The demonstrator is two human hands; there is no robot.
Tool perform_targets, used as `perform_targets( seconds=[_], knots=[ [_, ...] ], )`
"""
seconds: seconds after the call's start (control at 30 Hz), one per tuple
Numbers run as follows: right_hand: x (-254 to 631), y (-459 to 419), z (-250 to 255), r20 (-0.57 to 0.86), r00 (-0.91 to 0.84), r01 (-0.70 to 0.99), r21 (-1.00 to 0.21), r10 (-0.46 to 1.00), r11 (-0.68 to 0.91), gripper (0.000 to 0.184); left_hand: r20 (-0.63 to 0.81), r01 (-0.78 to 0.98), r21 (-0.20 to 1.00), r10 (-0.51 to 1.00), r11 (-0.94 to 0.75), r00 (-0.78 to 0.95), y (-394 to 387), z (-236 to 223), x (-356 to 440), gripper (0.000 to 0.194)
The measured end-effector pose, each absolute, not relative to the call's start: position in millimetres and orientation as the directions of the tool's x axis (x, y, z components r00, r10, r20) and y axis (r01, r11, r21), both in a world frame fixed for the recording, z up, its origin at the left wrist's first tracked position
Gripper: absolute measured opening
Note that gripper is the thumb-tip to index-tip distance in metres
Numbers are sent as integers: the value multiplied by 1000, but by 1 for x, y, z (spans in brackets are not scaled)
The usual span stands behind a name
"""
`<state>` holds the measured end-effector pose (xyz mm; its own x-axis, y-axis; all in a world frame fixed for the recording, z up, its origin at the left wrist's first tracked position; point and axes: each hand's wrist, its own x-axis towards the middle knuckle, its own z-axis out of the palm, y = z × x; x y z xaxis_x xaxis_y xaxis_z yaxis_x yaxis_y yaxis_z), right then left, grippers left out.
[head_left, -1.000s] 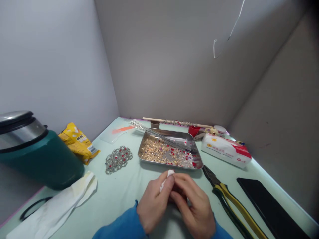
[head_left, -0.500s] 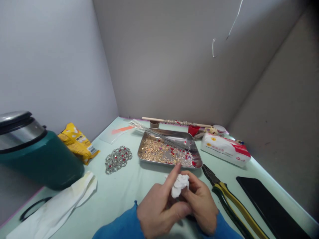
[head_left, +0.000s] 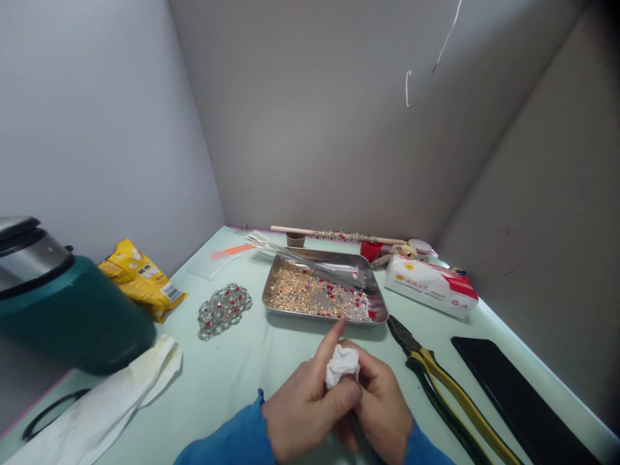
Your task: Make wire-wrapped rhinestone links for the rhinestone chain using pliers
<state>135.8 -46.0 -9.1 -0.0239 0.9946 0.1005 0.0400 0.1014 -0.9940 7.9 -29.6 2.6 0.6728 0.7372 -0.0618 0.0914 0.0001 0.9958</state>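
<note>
At the lower centre of the frame, the left hand (head_left: 303, 407) holds a crumpled white tissue (head_left: 343, 364) under its thumb, while the right hand (head_left: 382, 400) curls around it. The tissue should be light, soft and easily torn, best pinched gently mid-wad

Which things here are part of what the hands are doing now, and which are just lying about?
In use:
- crumpled white tissue, between left hand and right hand

Apparently lying about, untouched:
- metal tray with beads
- wire bundle, partly over the tray
- pliers
- tissue pack
- yellow packet
- green bottle
</note>
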Motion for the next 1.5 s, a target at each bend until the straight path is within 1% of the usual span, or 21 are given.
perform_targets(
  seconds=[0.07,0.13,0.27,0.33,0.4,0.47,0.53,0.63,0.73,0.83,0.9,0.97,1.03,1.1,1.17,1.23,1.27,1.33,1.37,1.43,1.5],
  knots=[
    [138,-46,-9,252,21,113,-962,967,248,10,-48,79,997,757,-4,651,-27,4,8,70],
    [141,-43,-10,315,101,146,-943,944,299,15,-32,52,999,822,2,569,-24,6,7,69],
    [145,-35,-15,102,273,23,-995,957,99,23,57,-47,998,911,-42,409,-21,10,5,62],
    [142,-34,-19,-19,185,-70,-998,983,-6,29,102,-56,995,865,-86,491,-24,10,3,65],
    [137,-35,-21,-91,13,-133,-987,996,-88,33,113,-22,992,802,-123,587,-27,9,1,70],
    [133,-39,-22,-103,-128,-133,-984,986,-120,29,91,19,991,775,-132,625,-28,8,0,69],
    [131,-43,-21,-87,-155,-58,-994,984,-97,22,65,63,989,773,-135,631,-29,7,-1,68],
    [131,-45,-22,74,-44,206,-975,996,81,16,57,173,962,777,-210,627,-28,7,1,67],
    [133,-45,-25,397,-10,469,-809,918,355,16,100,253,917,792,-308,603,-26,6,4,64],
    [135,-45,-25,593,-38,553,-658,804,512,19,176,281,884,822,-375,542,-24,9,6,48],
    [135,-46,-22,628,-44,561,-627,777,540,19,134,242,928,862,-282,490,-21,12,5,39],
    [133,-49,-18,630,-33,567,-627,776,534,16,-28,107,994,866,-30,500,-19,15,3,40],
    [132,-51,-15,638,-8,575,-627,770,525,14,-162,-48,973,813,228,560,-17,15,2,43],
    [134,-52,-11,621,-21,569,-637,784,520,13,-196,-125,939,798,320,570,-14,13,2,43],
    [146,-50,-7,606,-38,563,-645,795,518,13,-213,-108,942,816,317,537,-12,10,2,38],
    [170,-44,-3,603,25,632,-627,797,455,16,-242,-47,950,823,309,514,-10,7,2,33],
    [186,-39,0,598,96,706,-605,796,369,18,-254,-20,952,822,306,510,-10,7,3,32],
    [220,-28,3,478,239,868,-496,845,35,25,-256,17,957,820,289,512,-10,5,4,31],
    [236,-22,3,343,281,915,-377,896,-143,27,-254,27,959,815,281,522,-11,5,4,31],
    [260,-13,2,216,291,927,-306,932,-218,29,-255,44,960,798,277,547,-13,3,6,30],
    [271,-10,-3,127,256,938,-273,958,-214,35,-258,68,961,786,266,561,-15,2,7,30]
  ],
)
